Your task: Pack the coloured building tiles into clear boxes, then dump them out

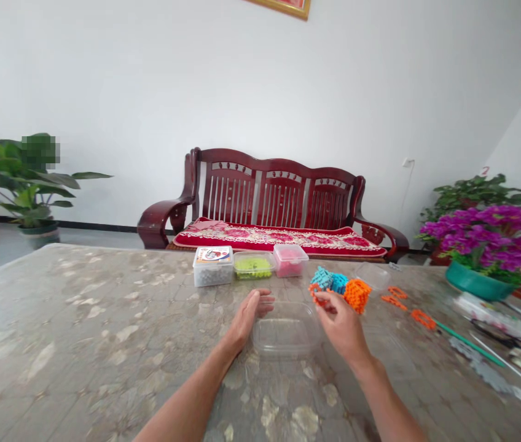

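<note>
A clear plastic container [288, 351] stands on the table between my hands. My left hand [247, 316] is at its left end, fingers stretched out along the rim; I cannot tell how firmly they touch it. Beyond the container's right end, my right hand [341, 322] pinches a small orange piece of linked plastic bits [314, 288]. Just behind that hand are light-blue knobbly blocks [321, 278], a brighter blue one [339, 283] and an orange knobbly cube [357, 296].
A lidded box of grey pieces [213, 275], a tub of yellow-green pieces [254, 266] and a box of pink pieces [290, 263] line the far side. Flat orange pieces [423, 318], a green stick [470, 344], grey strips [481, 366] and a flower pot [479, 281] are right.
</note>
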{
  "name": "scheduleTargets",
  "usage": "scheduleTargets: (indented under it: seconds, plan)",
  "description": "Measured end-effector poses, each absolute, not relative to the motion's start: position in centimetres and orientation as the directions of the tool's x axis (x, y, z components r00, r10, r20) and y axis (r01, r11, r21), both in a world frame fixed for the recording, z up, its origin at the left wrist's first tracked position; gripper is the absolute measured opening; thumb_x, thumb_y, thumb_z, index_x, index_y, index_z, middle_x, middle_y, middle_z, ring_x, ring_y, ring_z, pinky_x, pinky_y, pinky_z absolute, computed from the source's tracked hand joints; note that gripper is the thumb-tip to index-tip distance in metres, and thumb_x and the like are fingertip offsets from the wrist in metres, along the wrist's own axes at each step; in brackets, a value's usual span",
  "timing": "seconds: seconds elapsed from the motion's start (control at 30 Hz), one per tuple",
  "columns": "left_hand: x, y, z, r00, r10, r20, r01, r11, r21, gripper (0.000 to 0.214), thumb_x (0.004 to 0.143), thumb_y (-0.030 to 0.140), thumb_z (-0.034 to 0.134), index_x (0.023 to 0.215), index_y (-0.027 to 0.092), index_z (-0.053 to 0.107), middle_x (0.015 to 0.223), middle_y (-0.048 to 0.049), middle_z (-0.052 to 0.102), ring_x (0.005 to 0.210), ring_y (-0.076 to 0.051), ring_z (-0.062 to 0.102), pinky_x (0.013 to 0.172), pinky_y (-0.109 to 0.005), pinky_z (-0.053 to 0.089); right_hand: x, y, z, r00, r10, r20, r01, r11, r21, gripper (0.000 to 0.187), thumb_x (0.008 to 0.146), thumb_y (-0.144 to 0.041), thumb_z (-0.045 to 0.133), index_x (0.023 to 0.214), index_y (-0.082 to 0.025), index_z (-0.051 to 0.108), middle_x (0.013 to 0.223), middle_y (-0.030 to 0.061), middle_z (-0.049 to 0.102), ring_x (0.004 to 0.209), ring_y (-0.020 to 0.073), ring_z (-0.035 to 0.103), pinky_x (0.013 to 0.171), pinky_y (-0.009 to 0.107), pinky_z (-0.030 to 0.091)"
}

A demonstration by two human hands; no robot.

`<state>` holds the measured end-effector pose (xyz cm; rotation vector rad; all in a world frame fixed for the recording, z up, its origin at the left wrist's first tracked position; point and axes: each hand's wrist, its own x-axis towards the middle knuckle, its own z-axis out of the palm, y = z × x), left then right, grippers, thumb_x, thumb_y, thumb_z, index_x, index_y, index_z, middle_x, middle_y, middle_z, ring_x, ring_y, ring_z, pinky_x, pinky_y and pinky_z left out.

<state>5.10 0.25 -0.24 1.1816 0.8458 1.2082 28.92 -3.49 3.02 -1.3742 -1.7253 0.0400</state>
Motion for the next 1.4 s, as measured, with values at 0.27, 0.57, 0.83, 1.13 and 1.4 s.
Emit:
scheduleTargets:
  seconds: [0.27, 0.57, 0.83, 1.13, 1.4]
  plan:
    - [5.3, 0.5, -1.2, 0.197, 0.970, 0.140, -0.257, -0.087, 0.963, 0.061, 0.085, 0.068, 0.049, 0.107, 0.014, 0.064, 0.106, -0.0148, 0.072, 0.097, -0.028, 0.068, 0.091, -0.043, 0.049, 22.7, -6.2, 4.3, -0.331, 0.862, 0.383, 0.616, 0.505, -0.604, 0.023, 0.081, -0.012, 0.058, 0.095, -0.024, 0.072, 0.093, 0.0016, 0.072, 0.085, 0.0154, 0.066, 0.077, 0.026, 0.049]
    - [5.3, 0.2, -0.5, 0.207, 0.968, 0.141, -0.212, -0.096, 0.973, 0.050, 0.084, 0.061, 0.054, 0.100, 0.015, 0.065, 0.100, -0.0108, 0.071, 0.092, -0.025, 0.069, 0.088, -0.038, 0.051, 22.7, -6.4, 4.4, -0.338, 0.875, 0.346, 0.675, 0.482, -0.559, 0.018, 0.086, -0.019, 0.057, 0.090, -0.025, 0.074, 0.092, 0.0011, 0.075, 0.090, 0.0170, 0.066, 0.086, 0.028, 0.046]
    - [5.3, 0.3, -0.4, 0.248, 0.962, 0.114, -0.204, -0.063, 0.977, 0.031, 0.079, 0.037, 0.061, 0.103, 0.017, 0.063, 0.101, -0.0082, 0.073, 0.100, -0.024, 0.068, 0.095, -0.038, 0.048, 26.7, -3.8, 3.0, 0.032, 0.783, 0.621, 0.746, 0.394, -0.536, 0.025, 0.092, -0.030, 0.048, 0.097, -0.021, 0.071, 0.097, 0.0061, 0.074, 0.094, 0.0190, 0.065, 0.088, 0.031, 0.047]
    - [5.1, 0.4, -0.4, 0.190, 0.979, 0.078, -0.269, -0.025, 0.963, 0.039, 0.075, 0.036, 0.063, 0.109, 0.016, 0.059, 0.100, -0.0106, 0.075, 0.097, -0.025, 0.069, 0.094, -0.040, 0.048, 34.1, -1.8, 0.3, 0.284, 0.807, 0.518, 0.952, -0.172, -0.254, 0.033, 0.090, -0.027, 0.048, 0.116, -0.017, 0.066, 0.115, 0.0101, 0.069, 0.103, 0.0233, 0.060, 0.089, 0.033, 0.043]
    - [5.1, 0.6, -0.4, 0.168, 0.985, 0.033, -0.248, 0.010, 0.969, 0.037, 0.071, 0.038, 0.065, 0.101, 0.017, 0.062, 0.095, -0.0099, 0.075, 0.095, -0.025, 0.069, 0.090, -0.038, 0.049, 33.7, -1.7, 0.4, 0.323, 0.851, 0.414, 0.944, -0.323, -0.072, 0.036, 0.092, -0.033, 0.050, 0.124, -0.023, 0.063, 0.108, 0.0113, 0.069, 0.097, 0.0259, 0.062, 0.079, 0.034, 0.044]
